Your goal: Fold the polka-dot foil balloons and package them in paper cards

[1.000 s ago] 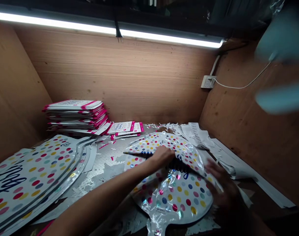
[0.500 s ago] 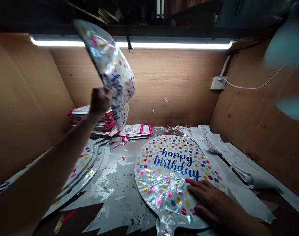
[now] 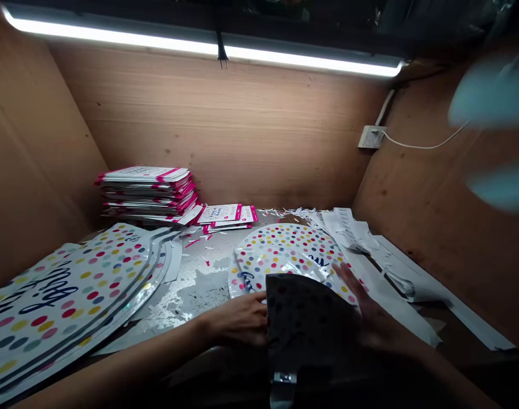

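Observation:
A flat foil balloon [image 3: 306, 324], dotted and partly in shadow, is bent upward in front of me, its tail hanging at the bottom. My left hand [image 3: 248, 319] is closed on its left edge. At the right edge is my right hand [image 3: 372, 324], fingers spread and somewhat blurred; whether it touches the foil is unclear. Beneath them, another round dotted foil balloon [image 3: 285, 233] lies flat on the worktop, its "happy birthday" lettering mostly covered. To the left is a pile of dotted foil balloons [image 3: 92, 272] with dark blue script.
A tall stack of pink-edged printed packs [image 3: 148, 193] stands at the back left, beside a few more packs [image 3: 227, 215]. Paper strips [image 3: 370, 244] run along the right. Paper scraps litter the worktop [image 3: 191, 289]. A plug [image 3: 222, 54] hangs before the tube light [image 3: 310, 59].
My left hand has come down from above the stack with the balloon, bringing it over the one on the worktop. My right hand has lifted off that lower balloon. The view has tilted.

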Demonstrator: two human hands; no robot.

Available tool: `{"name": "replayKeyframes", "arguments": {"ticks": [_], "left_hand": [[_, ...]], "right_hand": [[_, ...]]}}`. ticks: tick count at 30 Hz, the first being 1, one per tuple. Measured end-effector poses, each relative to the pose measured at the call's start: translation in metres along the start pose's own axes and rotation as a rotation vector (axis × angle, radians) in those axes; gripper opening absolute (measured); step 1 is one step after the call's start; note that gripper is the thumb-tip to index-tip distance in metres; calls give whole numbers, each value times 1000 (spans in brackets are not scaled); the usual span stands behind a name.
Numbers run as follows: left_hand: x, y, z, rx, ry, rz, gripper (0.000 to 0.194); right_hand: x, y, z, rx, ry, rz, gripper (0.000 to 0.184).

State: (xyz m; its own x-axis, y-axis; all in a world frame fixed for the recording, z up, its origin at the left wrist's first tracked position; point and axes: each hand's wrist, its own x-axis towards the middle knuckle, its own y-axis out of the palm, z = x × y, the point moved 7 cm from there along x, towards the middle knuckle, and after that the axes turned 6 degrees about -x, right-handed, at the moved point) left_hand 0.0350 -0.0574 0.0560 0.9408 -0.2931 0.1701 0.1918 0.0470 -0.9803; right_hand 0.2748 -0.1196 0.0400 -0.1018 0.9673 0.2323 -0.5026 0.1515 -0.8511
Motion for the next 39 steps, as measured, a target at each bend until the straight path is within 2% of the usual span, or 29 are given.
{"name": "replayKeyframes", "arguments": {"ticks": [1,2,4,5,7,8,11,14,18,21,24,28,31,33,34,36,38,39], "left_hand": [[-3,1,1,-12,1,5,12],[-6,3,3,-29,-11,8,13],[-14,4,10,-88,-78,-13,14],[-18,4,14,-118,-128,-28,15],[-28,7,22,-183,-226,-43,18],[-32,9,24,-222,-261,-39,19],[-41,14,24,-353,-311,-16,19],[-44,16,24,-415,-349,-18,22],[-45,13,34,-529,-471,-59,29],[-48,11,42,-633,-566,-120,34],[-57,13,51,-634,-667,-232,36],[-75,18,57,-552,-854,-363,25],[-82,17,60,-517,-1010,-352,23],[-81,8,61,-406,-1100,-334,27],[-77,1,61,-339,-1101,-336,28],[-59,-8,57,-254,-967,-327,35],[-38,-2,53,-267,-784,-249,55],[-32,6,54,-299,-747,-189,66]], "right_hand": [[-3,4,0,35,-22,57,101],[-6,7,3,62,-61,84,83],[-10,11,11,104,-168,90,32],[-12,11,16,123,-226,83,17],[-14,9,25,160,-293,57,17],[-13,7,26,173,-275,47,15],[6,-3,15,196,-128,53,16],[47,-3,-4,311,33,165,25],[109,19,-32,509,256,262,39],[133,46,-49,506,419,330,43],[141,61,-56,473,476,374,45],[142,62,-57,457,481,407,45],[142,61,-56,448,467,411,45],[142,62,-58,432,465,398,47],[143,62,-59,418,464,391,48],[145,61,-59,393,453,378,49],[147,58,-55,367,427,373,49],[146,55,-53,342,418,366,50]]}}
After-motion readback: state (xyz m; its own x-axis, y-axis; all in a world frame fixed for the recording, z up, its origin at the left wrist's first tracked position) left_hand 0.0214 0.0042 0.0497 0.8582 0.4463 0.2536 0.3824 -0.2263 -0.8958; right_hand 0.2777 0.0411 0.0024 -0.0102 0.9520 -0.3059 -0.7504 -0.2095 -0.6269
